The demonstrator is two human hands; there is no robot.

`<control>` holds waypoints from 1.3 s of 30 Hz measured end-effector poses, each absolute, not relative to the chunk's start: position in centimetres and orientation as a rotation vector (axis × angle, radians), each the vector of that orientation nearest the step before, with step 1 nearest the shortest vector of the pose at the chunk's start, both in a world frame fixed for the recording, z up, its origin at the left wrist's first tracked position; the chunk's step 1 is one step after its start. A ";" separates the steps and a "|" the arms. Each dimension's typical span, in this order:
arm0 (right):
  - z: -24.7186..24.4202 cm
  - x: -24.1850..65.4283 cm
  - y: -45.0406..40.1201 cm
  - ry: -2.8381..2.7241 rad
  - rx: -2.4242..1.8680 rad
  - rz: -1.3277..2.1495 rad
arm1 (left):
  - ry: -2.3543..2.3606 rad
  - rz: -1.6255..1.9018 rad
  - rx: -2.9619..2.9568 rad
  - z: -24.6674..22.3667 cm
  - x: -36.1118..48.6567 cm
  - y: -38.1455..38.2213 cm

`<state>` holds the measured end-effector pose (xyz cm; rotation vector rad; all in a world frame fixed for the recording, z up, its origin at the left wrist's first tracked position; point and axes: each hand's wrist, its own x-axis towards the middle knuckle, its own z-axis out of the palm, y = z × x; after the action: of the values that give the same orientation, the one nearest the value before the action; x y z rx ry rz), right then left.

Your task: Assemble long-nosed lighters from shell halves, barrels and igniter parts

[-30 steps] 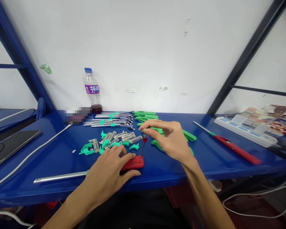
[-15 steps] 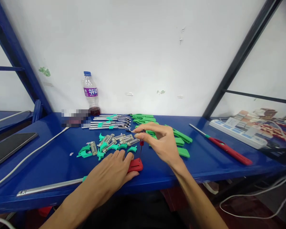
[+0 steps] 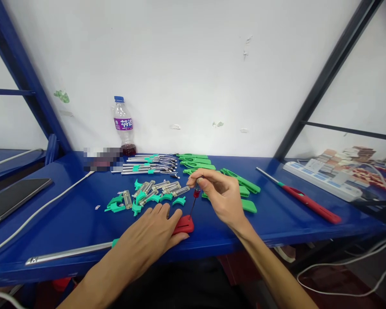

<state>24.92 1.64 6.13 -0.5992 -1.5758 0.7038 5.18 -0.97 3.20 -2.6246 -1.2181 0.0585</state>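
Observation:
Under my left hand point(image 3: 157, 225), a lighter point(image 3: 184, 225) with a red handle is pressed to the blue table; its metal tube point(image 3: 70, 253) sticks out left past my wrist. The fingers are closed around the handle and hide most of it. My right hand point(image 3: 220, 193) pinches a small screwdriver point(image 3: 196, 192) by the top of its handle. The screwdriver leans, its tip at the end of the red handle. Just beyond my left hand lie several teal triggers point(image 3: 179, 201) and clear fuel tanks point(image 3: 128, 199).
Behind are several metal lighter tubes point(image 3: 141, 167) with wires and green handle shells point(image 3: 193, 165). A bottle point(image 3: 124, 126) stands by the wall. A red lighter point(image 3: 309, 204) and a power strip point(image 3: 321, 180) lie right; a phone point(image 3: 16, 197) and white cable point(image 3: 48, 209) left.
My right hand has shifted a little right and the screwdriver has gone from nearly upright to leaning right. My left hand still holds the red handle in the same place.

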 end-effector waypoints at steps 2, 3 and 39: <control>6.0 25.0 1.6 -1.581 -0.596 0.707 | -1.217 0.052 -2.616 3.3 5.1 -1.0; 6.0 25.0 1.6 -1.589 -0.588 0.711 | -1.213 0.038 -2.608 3.3 5.1 -1.0; 6.1 26.0 1.1 -1.600 -0.583 0.580 | -1.124 -0.395 -2.764 1.7 3.9 -0.3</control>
<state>26.02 1.07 6.06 -0.5835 -1.6003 0.5799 3.88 -0.30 1.70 -2.7637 -1.1242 -0.3953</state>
